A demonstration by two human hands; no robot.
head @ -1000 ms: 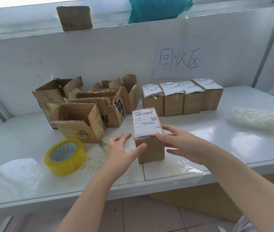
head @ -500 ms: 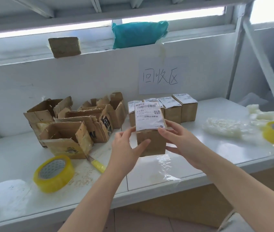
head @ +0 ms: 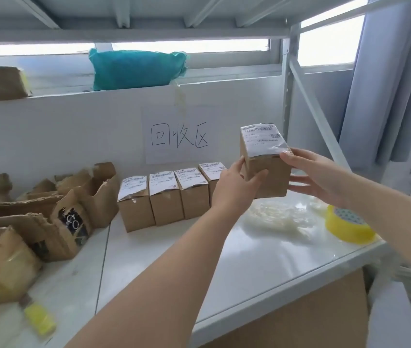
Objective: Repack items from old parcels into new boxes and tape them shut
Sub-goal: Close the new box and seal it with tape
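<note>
- Box (head: 266, 163) has risen off the worktop (head: 262, 259) since a second ago; your left hand (head: 237, 188) and right hand (head: 317, 178) clasp its sides in the air, right of the row (head: 169, 194).
- Row's last box is partly hidden behind your left hand.
- Tape (head: 347, 226) sits near the right edge; bare worktop lies before the row.

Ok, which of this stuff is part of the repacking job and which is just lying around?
Job:
held labelled box, in left hand and right hand
row of four labelled boxes
torn old parcels
yellow tape roll

Lying about:
teal bag
handwritten sign
</note>
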